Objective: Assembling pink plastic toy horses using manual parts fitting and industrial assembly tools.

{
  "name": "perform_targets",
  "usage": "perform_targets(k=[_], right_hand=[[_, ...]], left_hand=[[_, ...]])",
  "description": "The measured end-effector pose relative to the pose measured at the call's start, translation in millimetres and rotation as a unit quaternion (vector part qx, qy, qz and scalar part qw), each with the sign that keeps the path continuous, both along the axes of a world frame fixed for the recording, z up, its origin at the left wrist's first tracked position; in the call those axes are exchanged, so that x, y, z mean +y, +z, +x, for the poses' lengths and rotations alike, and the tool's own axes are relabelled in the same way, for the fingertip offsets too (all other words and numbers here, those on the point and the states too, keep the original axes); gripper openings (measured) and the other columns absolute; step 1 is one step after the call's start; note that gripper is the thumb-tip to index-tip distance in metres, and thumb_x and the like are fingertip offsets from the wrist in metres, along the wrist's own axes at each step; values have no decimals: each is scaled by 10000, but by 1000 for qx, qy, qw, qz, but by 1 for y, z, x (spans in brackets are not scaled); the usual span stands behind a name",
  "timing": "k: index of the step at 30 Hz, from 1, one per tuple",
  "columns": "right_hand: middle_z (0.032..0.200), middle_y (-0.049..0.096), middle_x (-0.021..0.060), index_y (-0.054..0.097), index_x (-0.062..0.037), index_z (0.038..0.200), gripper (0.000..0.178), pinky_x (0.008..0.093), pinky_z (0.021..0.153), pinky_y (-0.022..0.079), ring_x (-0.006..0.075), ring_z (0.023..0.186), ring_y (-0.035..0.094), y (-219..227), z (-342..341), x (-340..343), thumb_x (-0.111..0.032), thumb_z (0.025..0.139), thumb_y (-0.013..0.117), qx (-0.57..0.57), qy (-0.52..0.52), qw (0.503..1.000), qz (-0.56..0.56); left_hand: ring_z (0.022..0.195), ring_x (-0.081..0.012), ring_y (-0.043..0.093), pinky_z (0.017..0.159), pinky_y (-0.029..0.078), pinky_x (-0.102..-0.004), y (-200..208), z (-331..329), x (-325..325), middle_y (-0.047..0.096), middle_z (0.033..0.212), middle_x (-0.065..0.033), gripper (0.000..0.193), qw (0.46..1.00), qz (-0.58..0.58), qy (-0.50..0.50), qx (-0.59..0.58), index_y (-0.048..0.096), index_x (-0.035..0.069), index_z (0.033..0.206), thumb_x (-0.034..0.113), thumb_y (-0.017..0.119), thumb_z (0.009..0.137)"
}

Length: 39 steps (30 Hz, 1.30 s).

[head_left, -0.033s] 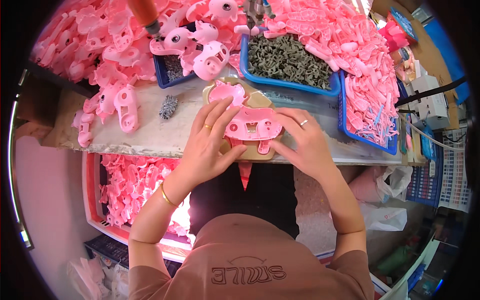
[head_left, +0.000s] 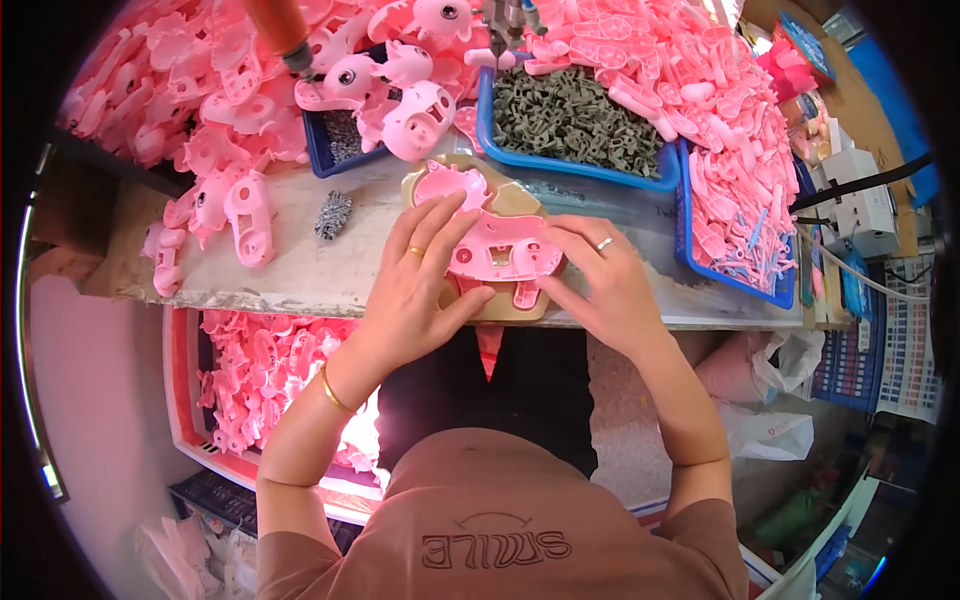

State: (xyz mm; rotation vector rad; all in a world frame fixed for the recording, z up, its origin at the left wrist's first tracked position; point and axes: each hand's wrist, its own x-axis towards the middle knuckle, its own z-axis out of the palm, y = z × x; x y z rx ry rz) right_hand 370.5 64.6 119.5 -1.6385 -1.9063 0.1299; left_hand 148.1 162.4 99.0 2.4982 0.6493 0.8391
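A pink plastic toy shell, hollow side up, lies in a tan shaped fixture at the front edge of the bench. My left hand curls over its left side, fingertips on the upper part and thumb by the lower edge. On the opposite side, my right hand grips the shell's right edge between fingers and thumb. The shell's lower left portion is partly hidden by my left thumb. Above the fixture hangs a metal tool tip.
Blue trays hold dark grey small parts and pink pieces. Pink shells are heaped at the back left. A clump of screws lies left of the fixture. An orange tool hangs above. Below stands a crate of pink parts.
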Motion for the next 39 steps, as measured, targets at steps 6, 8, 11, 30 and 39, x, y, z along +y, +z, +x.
perform_targets(k=[6,8,11,30,39], right_hand=[[1090,635,89,655,-71,972,277,408,863,482,295,1005,598,-3,0,6,-150,734,773,-2,16,1000,1],[1072,639,80,654,-74,924,236,404,857,480,287,997,599,-4,-1,6,-148,733,772,-25,14,1000,2],[1054,637,62,654,-91,875,208,412,880,464,272,1010,594,-2,3,7,-171,728,777,-31,23,999,11],[1063,607,61,672,-107,831,154,475,913,451,284,1030,572,-3,2,5,-187,737,764,-83,33,996,10],[975,659,92,678,-48,908,170,377,823,497,284,908,626,15,45,33,-152,788,738,71,22,997,-11]], left_hand=[[1252,-375,429,1053,372,-462,4,19,5,496,1369,-134,640,999,23,0,43,489,47,1337,259,736,785],[1234,-369,443,1042,379,-460,4,20,5,516,1345,-128,613,998,31,0,62,510,45,1315,263,731,787],[1200,-355,474,1027,390,-460,5,22,4,551,1298,-122,564,998,19,-2,63,548,41,1271,272,726,788],[1196,-320,489,1001,416,-435,6,21,8,536,1353,-89,537,995,41,-9,88,590,40,1236,275,733,775],[1206,-319,474,1030,383,-435,6,22,4,511,1370,-102,544,994,32,-7,108,557,26,1266,260,715,800]])
